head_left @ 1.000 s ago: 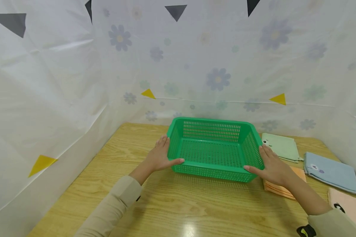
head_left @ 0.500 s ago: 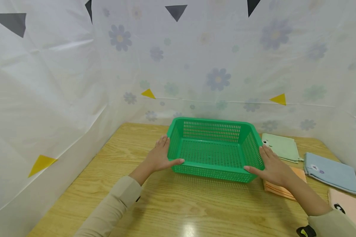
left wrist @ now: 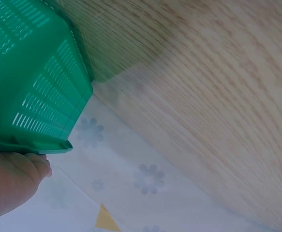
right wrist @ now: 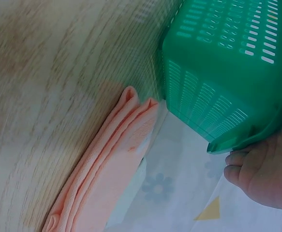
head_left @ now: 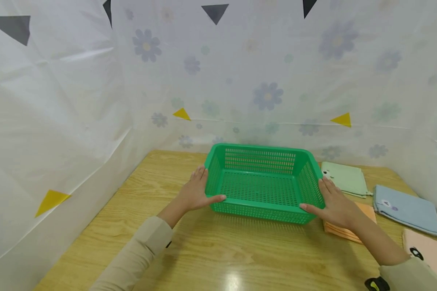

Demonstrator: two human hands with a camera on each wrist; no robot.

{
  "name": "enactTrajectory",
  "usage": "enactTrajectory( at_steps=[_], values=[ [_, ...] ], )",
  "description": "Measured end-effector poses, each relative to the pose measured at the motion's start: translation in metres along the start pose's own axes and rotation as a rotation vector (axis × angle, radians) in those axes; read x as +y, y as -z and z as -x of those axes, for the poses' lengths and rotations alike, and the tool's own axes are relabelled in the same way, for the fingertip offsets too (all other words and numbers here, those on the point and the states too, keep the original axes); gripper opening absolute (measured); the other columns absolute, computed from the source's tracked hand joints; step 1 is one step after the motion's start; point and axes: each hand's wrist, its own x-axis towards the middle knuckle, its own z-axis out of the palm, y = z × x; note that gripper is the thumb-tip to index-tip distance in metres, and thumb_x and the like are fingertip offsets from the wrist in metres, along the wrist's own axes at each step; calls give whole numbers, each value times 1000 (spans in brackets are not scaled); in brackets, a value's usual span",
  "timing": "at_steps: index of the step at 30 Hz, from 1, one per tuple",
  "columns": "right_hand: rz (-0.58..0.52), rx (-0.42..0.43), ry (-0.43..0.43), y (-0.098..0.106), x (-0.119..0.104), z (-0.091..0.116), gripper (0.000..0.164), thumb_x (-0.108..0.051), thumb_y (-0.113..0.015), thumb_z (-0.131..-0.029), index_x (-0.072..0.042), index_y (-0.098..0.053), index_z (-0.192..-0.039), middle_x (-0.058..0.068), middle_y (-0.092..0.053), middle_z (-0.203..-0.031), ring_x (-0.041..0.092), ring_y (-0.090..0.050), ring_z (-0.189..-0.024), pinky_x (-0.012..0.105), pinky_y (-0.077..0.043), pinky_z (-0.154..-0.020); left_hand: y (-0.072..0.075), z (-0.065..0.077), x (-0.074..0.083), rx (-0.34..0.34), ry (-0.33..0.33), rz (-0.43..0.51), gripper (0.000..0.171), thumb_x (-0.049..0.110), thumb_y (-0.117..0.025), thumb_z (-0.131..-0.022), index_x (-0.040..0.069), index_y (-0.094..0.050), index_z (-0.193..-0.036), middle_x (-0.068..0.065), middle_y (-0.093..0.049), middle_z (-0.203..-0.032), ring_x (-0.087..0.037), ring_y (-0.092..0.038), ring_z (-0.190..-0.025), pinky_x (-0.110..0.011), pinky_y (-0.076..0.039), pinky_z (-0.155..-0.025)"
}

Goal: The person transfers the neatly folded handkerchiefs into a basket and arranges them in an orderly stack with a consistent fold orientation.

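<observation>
A green rectangular plastic basket (head_left: 262,206) with slotted walls stands near the back of the wooden table (head_left: 218,258), with nothing inside it. My left hand (head_left: 194,192) holds its left end, thumb over the front rim and fingers along the side. At the opposite end my right hand (head_left: 336,206) grips the basket the same way. Both wrist views show fingertips right at the underside of the rim. An orange folded towel (head_left: 364,212) lies under my right wrist in the head view, partly hidden by it; the right wrist view shows its stacked folds (right wrist: 107,169).
To the right lie a pale green folded towel (head_left: 346,178), a light blue one (head_left: 409,208) and a pink one (head_left: 431,254), cut off by the frame. A white flower-printed curtain (head_left: 240,81) closes off the back and sides.
The head view has shifted very slightly. Hands, basket and towels keep their places.
</observation>
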Motion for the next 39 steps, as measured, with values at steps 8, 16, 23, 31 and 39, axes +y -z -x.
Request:
enactTrajectory(
  at_steps=[8, 16, 23, 31, 39],
  values=[
    [0, -6, -8, -1, 1, -1, 102, -58, -52, -86, 15, -9, -143, 37, -6, -148, 54, -10, -135, 71, -17, -100, -1, 0, -1, -9, 20, 3, 116, 82, -40, -74, -1, -8, -148, -16, -1, -156, -29, 0, -145, -47, -12, -117],
    [-8, 4, -2, -1, -1, 0, 102, -57, -53, -86, 14, -9, -143, 37, -6, -148, 54, -10, -135, 72, -17, -99, -3, 0, -3, 2, 24, -5, 112, 77, -44, -77, -1, -8, -148, -15, -1, -157, -28, 0, -145, -46, -12, -117],
    [-8, 4, -8, 0, -2, 0, 102, -58, -51, -86, 14, -9, -144, 36, -6, -149, 53, -9, -135, 72, -19, -98, -2, 1, -2, 11, 19, 8, 107, 70, -51, -80, -2, -9, -148, -16, -1, -156, -29, 0, -145, -46, -11, -117],
    [2, 1, -14, -1, 0, 1, 101, -58, -51, -87, 14, -8, -144, 36, -7, -148, 54, -11, -134, 72, -21, -97, -2, 2, -1, 22, 3, 8, 113, 80, -41, -76, -2, -10, -148, -17, -3, -156, -30, -1, -145, -48, -15, -116],
    [-22, 2, -4, -1, 0, 3, 101, -57, -52, -87, 14, -7, -144, 36, -6, -149, 53, -9, -135, 70, -16, -100, -3, 2, -2, 22, 1, 1, 117, 84, -36, -74, -2, -9, -148, -17, -2, -156, -30, -1, -145, -48, -15, -116]
  ],
)
